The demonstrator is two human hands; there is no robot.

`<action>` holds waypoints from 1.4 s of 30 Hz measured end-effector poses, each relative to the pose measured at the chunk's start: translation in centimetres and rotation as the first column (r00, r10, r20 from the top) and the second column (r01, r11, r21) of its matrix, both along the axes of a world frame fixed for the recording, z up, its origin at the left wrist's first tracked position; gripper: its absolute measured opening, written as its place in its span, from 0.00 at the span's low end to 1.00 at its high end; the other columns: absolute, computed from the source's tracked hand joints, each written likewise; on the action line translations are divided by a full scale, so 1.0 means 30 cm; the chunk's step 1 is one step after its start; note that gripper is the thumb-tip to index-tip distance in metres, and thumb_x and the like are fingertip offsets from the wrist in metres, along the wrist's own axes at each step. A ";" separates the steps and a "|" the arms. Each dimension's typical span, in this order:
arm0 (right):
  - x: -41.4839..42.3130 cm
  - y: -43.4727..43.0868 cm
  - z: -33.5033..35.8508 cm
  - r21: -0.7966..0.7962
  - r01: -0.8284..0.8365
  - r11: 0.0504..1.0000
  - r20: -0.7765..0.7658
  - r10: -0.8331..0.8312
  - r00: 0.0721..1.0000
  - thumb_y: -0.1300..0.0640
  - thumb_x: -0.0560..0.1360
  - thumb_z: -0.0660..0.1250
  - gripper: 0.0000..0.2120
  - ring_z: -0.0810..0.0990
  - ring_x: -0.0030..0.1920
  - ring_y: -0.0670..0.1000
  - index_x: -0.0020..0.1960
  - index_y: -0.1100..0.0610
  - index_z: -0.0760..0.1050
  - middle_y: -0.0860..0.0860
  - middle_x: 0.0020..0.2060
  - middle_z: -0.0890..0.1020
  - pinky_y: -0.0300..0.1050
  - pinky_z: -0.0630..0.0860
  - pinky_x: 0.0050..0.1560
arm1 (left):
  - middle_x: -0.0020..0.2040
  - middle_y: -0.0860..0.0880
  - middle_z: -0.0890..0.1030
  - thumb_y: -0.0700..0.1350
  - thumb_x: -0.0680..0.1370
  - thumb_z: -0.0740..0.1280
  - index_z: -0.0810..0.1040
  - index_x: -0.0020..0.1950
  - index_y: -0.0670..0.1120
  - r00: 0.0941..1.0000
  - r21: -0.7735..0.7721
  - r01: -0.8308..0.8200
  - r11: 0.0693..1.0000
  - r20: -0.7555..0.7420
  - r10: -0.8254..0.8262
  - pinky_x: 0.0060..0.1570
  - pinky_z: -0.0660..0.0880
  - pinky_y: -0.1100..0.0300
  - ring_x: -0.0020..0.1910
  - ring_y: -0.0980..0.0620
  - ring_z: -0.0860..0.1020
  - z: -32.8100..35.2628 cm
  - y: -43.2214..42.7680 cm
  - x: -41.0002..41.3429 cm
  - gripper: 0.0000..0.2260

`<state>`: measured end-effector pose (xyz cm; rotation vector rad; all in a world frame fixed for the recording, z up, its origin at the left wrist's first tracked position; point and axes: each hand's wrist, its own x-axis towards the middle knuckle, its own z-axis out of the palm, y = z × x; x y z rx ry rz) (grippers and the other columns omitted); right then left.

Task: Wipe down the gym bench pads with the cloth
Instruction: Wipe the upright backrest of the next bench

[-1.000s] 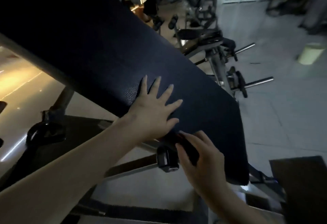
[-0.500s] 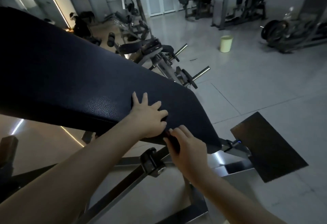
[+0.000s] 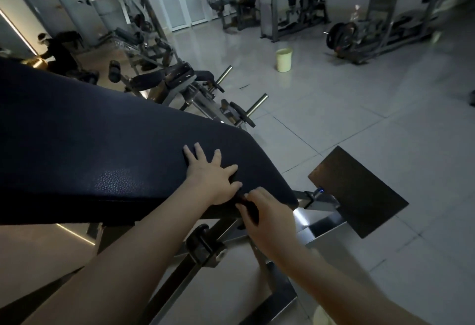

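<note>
Resting flat on the dark blue bench pad [image 3: 102, 145], which fills your view from 9 o'clock to the centre and slopes down toward 4 o'clock, your left hand [image 3: 209, 178] lies palm down near the pad's lower end, its fingers straight, spread and pointing to 12 o'clock. Just beside it, at its 4 o'clock, your right hand [image 3: 270, 222] curls at the pad's near edge and pinches a dark strip [image 3: 248, 205] between thumb and fingers; whether that strip is the cloth or part of the bench cannot be told in this dim light. Below both hands, at 6 o'clock, the steel frame [image 3: 177, 283] carries a round black knob [image 3: 205, 245]. At 3 o'clock a dark rectangular plate [image 3: 359, 191] sits at the frame's end above the grey tiled floor [image 3: 385, 93]. A pale yellow bucket [image 3: 284, 60] stands on the tiles at 1 o'clock, well apart from the bench, with a plate-loaded machine [image 3: 341, 37] farther toward 2 o'clock
</note>
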<state>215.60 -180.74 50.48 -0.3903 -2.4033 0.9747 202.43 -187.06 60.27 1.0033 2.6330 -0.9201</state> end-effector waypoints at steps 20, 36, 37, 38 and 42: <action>0.056 0.157 -0.136 -0.294 0.212 0.932 0.191 -0.159 0.968 0.47 0.79 0.66 0.03 0.78 0.43 0.41 0.47 0.43 0.73 0.42 0.40 0.78 0.40 0.77 0.44 | 0.81 0.48 0.44 0.67 0.81 0.45 0.46 0.80 0.58 0.974 -0.004 0.181 0.984 0.138 -0.178 0.74 0.38 0.36 0.79 0.39 0.41 -0.078 0.084 -0.011 0.30; 0.053 0.275 -0.164 -0.424 0.307 0.852 0.295 -0.191 0.936 0.49 0.78 0.68 0.10 0.77 0.52 0.46 0.58 0.48 0.78 0.43 0.49 0.77 0.45 0.76 0.52 | 0.81 0.41 0.47 0.61 0.83 0.47 0.50 0.81 0.50 0.986 0.071 0.143 0.987 0.082 -0.148 0.76 0.40 0.40 0.78 0.35 0.43 -0.120 0.130 0.029 0.29; 0.049 0.286 -0.168 -0.407 0.322 0.855 0.308 -0.204 0.929 0.49 0.79 0.67 0.10 0.77 0.52 0.47 0.59 0.49 0.78 0.44 0.49 0.77 0.44 0.76 0.51 | 0.81 0.41 0.47 0.61 0.83 0.47 0.50 0.81 0.50 0.985 0.070 0.143 0.987 0.087 -0.149 0.76 0.40 0.40 0.78 0.35 0.43 -0.123 0.134 0.026 0.29; 0.044 0.300 -0.176 -0.382 0.340 0.859 0.320 -0.222 0.921 0.50 0.79 0.67 0.10 0.78 0.52 0.47 0.59 0.50 0.78 0.44 0.49 0.77 0.44 0.76 0.51 | 0.81 0.41 0.46 0.61 0.83 0.47 0.49 0.81 0.50 0.985 0.065 0.141 0.988 0.092 -0.146 0.75 0.39 0.39 0.78 0.35 0.42 -0.126 0.138 0.023 0.29; -0.004 0.373 -0.206 -0.337 0.386 0.859 0.373 -0.255 0.892 0.51 0.80 0.66 0.08 0.78 0.48 0.48 0.57 0.52 0.75 0.47 0.46 0.78 0.44 0.76 0.49 | 0.81 0.41 0.45 0.63 0.82 0.48 0.48 0.81 0.51 0.986 0.047 0.122 0.991 0.105 -0.127 0.74 0.38 0.35 0.78 0.34 0.41 -0.142 0.162 0.013 0.31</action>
